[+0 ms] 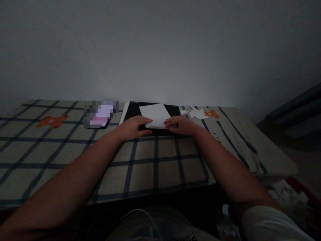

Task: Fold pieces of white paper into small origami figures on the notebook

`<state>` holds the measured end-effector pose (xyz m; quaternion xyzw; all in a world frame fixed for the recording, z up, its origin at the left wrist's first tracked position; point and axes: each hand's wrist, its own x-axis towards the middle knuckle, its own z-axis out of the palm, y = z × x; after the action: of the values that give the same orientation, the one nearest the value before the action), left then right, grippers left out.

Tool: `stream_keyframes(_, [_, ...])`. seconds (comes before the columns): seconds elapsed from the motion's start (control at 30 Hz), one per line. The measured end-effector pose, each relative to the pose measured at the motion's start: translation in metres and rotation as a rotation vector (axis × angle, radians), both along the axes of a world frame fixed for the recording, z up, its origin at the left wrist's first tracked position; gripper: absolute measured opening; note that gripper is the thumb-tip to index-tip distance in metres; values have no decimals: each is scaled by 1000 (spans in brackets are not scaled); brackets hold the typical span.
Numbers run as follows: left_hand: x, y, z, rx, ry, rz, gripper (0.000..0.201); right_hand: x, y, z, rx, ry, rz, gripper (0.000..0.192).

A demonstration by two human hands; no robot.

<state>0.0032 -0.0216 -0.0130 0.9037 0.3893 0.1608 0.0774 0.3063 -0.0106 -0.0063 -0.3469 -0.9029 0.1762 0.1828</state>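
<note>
Presently both hands rest on a white paper sheet (pixel 155 115) lying on a dark flat board (pixel 132 112) atop the checked bed cover (pixel 155 160). Left hand (pixel 134 127) lies flat, fingers spread, pressing the sheet's near left edge. Right hand (pixel 181 125) pinches the near right edge. Paper scraps (pixel 198 114) lie just right of the board; a blurred object (pixel 100 114) lies left.
</note>
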Motion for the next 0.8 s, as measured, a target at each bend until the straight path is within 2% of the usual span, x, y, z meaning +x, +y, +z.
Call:
stream_keyframes(0.17, [7,-2,2,67,2,-8,42,-1,-1,-2,70,46,44,23])
stream_keyframes(0.3, [14,-7,4,107,24,46,44,-13,-5,-2,125,72,48,22])
stream_keyframes(0.47, [17,-11,5,101,-18,102,46,-23,-4,-8,60,102,-3,27])
stream_keyframes(0.63, [14,-7,2,123,-94,149,48,-16,0,-11,-45,240,-73,19])
stream_keyframes(0.8, [11,-4,2,83,-52,186,47,-13,-1,-7,-103,268,-99,19])
